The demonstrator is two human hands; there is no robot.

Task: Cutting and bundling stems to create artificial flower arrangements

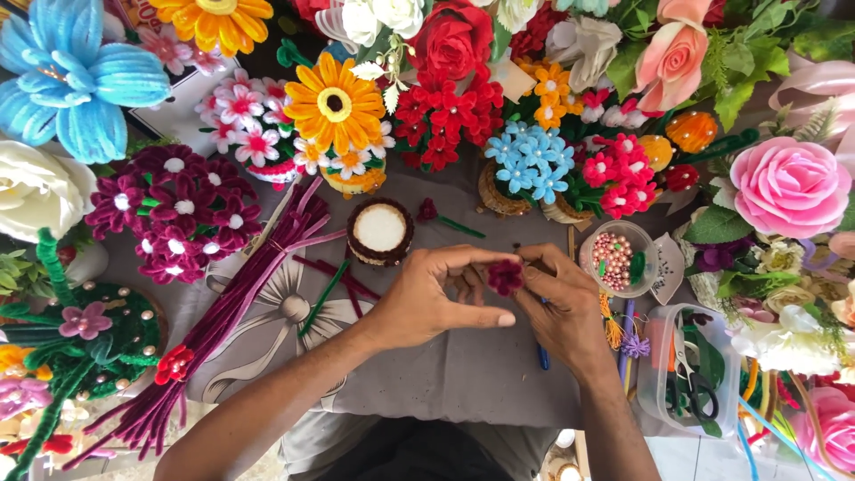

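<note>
Sitting right of the hands, a cup (643,239) holds beads (613,259). Left hand (427,298) and right hand (561,307) both pinch shut on the maroon flower (505,277) between their fingertips.

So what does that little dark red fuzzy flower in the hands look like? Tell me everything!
The little dark red fuzzy flower looks made of pipe cleaner, bent into small rounded petals in a tight cluster. It is held up above the grey cloth, between the left hand and the right hand, whose fingertips pinch it from both sides. Its underside and any stem are hidden.

Fuzzy maroon chenille flower (505,276), matt grey cloth (445,374), clear plastic cup (621,258) of glossy beads (611,260).
</note>
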